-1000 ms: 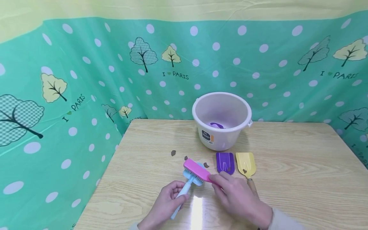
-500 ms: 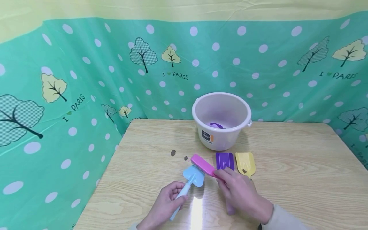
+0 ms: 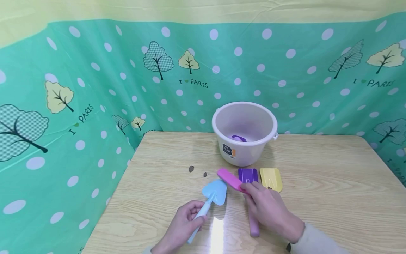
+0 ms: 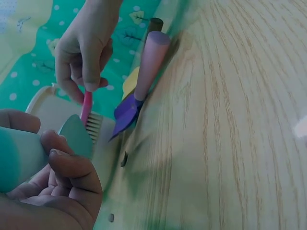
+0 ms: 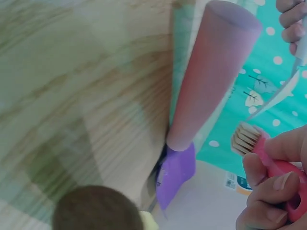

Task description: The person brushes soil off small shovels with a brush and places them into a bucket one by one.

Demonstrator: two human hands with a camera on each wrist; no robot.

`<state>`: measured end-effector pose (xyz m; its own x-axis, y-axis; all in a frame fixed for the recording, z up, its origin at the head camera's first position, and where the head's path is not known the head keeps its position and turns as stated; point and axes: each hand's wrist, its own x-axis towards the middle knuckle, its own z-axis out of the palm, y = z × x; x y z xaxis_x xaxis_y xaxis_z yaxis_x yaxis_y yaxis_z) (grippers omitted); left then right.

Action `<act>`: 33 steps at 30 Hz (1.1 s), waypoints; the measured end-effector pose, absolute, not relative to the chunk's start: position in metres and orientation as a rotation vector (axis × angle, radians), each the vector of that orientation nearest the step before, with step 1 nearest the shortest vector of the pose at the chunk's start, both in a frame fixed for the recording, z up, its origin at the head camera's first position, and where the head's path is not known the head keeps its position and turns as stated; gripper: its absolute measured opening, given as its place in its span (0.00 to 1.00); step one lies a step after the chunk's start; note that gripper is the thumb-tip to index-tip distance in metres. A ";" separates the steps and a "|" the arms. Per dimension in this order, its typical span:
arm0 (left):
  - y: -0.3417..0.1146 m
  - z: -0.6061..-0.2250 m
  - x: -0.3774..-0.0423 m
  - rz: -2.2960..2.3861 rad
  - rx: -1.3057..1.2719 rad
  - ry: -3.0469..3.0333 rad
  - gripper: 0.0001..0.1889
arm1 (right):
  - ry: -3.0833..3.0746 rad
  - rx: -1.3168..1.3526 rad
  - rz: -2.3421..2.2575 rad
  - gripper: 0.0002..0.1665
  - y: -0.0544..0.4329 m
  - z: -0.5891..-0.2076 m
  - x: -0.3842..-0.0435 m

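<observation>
My left hand (image 3: 185,222) grips the handle of a light blue toy shovel (image 3: 215,191), its blade tipped up toward the bucket. The pink brush (image 3: 229,178) is pinched by its handle in my right hand (image 3: 266,208). In the left wrist view its pale bristles (image 4: 92,127) stand right beside the shovel blade. Below my right hand lies a purple shovel (image 3: 248,175) with a mauve handle (image 5: 213,72). Next to it is a yellow shovel (image 3: 271,178), partly hidden by that hand. Small brown flakes (image 3: 191,169) lie on the wood left of the brush.
A white bucket (image 3: 244,153) with something purple inside stands behind the shovels, near the back edge of the wooden table (image 3: 333,176). A green dotted curtain (image 3: 187,116) hangs behind and to the left.
The brush has moved right and away from me, off the blue blade to its right edge. A brown flake seen beside the blade no longer shows. My left hand has stayed nearly still.
</observation>
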<state>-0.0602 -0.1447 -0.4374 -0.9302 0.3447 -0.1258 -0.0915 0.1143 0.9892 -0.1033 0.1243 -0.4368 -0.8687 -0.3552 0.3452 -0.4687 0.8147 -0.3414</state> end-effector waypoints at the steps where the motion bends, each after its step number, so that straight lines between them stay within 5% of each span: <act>1: -0.144 -0.437 -0.060 1.875 0.243 2.081 0.18 | -2.725 0.638 0.619 0.17 0.124 -0.436 -0.103; 17: -0.142 -0.441 -0.063 1.837 0.193 2.106 0.19 | -2.472 0.966 0.675 0.19 0.109 -0.416 -0.077; 33: -0.143 -0.442 -0.059 1.834 0.239 2.157 0.17 | -2.591 0.873 0.627 0.16 0.114 -0.426 -0.084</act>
<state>-0.0592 -0.1429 -0.4423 -0.9413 0.3161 -0.1184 -0.0660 0.1716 0.9830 -0.0842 0.1137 -0.4255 -0.7553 -0.4852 0.4405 -0.6329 0.7145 -0.2982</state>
